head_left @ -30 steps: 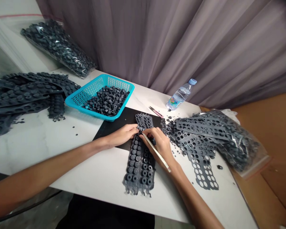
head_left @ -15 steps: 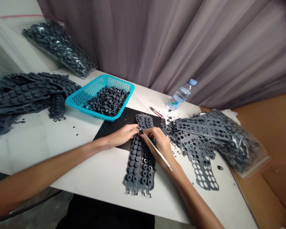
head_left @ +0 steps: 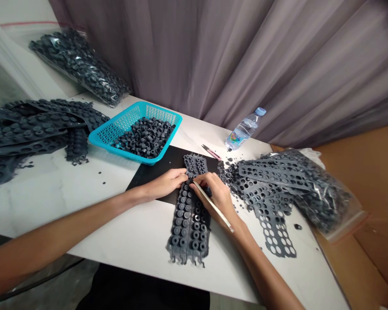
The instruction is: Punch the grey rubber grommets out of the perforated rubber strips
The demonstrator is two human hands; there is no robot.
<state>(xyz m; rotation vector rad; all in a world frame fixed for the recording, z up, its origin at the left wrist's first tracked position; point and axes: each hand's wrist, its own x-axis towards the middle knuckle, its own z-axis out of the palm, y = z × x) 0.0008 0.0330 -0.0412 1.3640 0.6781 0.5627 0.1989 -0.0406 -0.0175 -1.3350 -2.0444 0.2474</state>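
Observation:
A dark grey rubber sheet (head_left: 190, 224) studded with small moulded rings lies lengthwise on the white table (head_left: 84, 193), its far end over a black mat (head_left: 155, 170). My left hand (head_left: 166, 183) presses down on the sheet's left edge with its fingers bent. My right hand (head_left: 215, 196) is closed around a thin metal tool (head_left: 213, 206), whose tip touches the sheet near my left fingertips.
A turquoise basket (head_left: 107, 133) holds loose grey rings. Stacked full sheets (head_left: 29, 129) lie at the left. Punched-out sheets (head_left: 268, 193) and a bag of rings (head_left: 326, 202) lie at the right. A water bottle (head_left: 244, 129), small snips (head_left: 211, 151) and another bag (head_left: 79, 64) sit farther back.

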